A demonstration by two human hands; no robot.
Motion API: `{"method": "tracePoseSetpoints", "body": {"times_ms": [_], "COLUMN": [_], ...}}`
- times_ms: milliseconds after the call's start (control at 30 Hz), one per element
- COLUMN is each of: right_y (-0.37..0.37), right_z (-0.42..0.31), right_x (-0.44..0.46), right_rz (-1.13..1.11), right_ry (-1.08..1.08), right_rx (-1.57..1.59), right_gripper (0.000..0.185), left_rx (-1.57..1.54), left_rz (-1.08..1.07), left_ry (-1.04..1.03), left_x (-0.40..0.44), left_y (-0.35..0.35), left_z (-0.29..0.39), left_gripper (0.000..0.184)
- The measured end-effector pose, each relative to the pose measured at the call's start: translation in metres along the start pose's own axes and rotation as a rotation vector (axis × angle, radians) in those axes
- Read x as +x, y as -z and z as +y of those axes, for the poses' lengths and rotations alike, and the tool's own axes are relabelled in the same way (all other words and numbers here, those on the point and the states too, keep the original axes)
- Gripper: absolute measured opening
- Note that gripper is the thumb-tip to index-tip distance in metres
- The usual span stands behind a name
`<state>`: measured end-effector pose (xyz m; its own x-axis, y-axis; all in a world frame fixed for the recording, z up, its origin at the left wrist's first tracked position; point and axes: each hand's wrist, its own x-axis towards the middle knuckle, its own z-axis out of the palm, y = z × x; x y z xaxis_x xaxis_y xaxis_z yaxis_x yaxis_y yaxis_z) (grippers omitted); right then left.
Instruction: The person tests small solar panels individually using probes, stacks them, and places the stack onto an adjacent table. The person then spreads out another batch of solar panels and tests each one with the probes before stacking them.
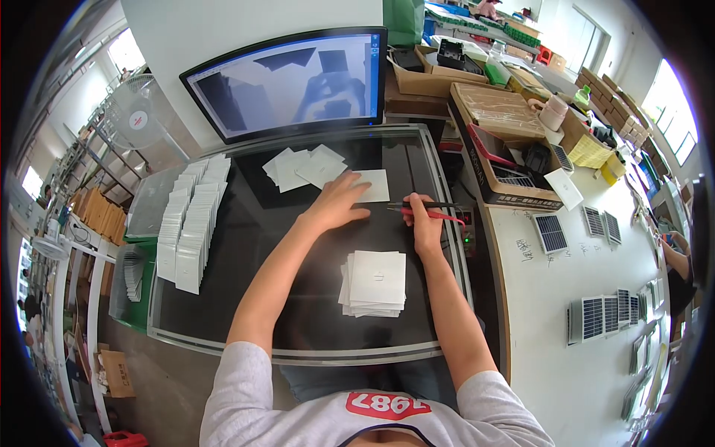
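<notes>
My left hand (339,203) lies spread over the dark glass tabletop, its fingertips at the left edge of a white card (374,185). Black-and-red tweezers (439,211) are held in my right hand (423,220), their tips pointing left, just below the card's right part. Nearer to me, between my forearms, sits a stack of white square cards (378,279). Several loose white cards (302,167) overlap beyond my left hand. Long rows of upright white cards (195,216) stand at the left of the tabletop.
A monitor (290,82) stands behind the tabletop. At the right, a white table (540,313) carries small solar panels (603,316) and an open cardboard box (514,195). A green bin (132,316) is at the left edge. Another person's arm (676,257) shows at far right.
</notes>
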<state>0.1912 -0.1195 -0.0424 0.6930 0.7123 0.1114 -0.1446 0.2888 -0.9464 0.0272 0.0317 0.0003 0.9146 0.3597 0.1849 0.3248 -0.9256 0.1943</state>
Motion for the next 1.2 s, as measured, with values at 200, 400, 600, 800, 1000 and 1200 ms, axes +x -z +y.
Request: {"method": "tracePoseSetpoints", "body": {"times_ms": [200, 400, 600, 800, 1000, 1200], "right_y": [-0.005, -0.011, -0.015, -0.013, -0.014, -0.003], "right_z": [-0.003, 0.005, 0.001, 0.007, 0.007, -0.007], "right_x": [-0.005, -0.005, -0.009, -0.006, -0.01, -0.003], "right_rz": [0.034, -0.059, -0.094, -0.091, -0.123, 0.016], "right_ry": [0.011, 0.117, 0.082, 0.126, 0.235, -0.055], "right_rx": [-0.122, -0.353, -0.343, -0.456, -0.515, -0.031], "right_gripper": [0.024, 0.021, 0.021, 0.019, 0.021, 0.022], "left_rx": [-0.007, -0.184, -0.236, -0.212, -0.243, -0.161], "left_rz": [-0.044, -0.151, -0.089, -0.076, -0.082, 0.038], "left_ry": [0.102, 0.064, 0.077, 0.043, 0.006, 0.038], "left_x": [0.015, -0.025, -0.03, -0.029, -0.028, -0.03], "left_y": [-0.025, -0.002, -0.003, -0.012, -0.009, 0.001], "left_z": [-0.002, 0.039, 0.038, 0.031, 0.029, 0.037], "left_gripper": [0.068, 0.064, 0.066, 0.07, 0.067, 0.065]}}
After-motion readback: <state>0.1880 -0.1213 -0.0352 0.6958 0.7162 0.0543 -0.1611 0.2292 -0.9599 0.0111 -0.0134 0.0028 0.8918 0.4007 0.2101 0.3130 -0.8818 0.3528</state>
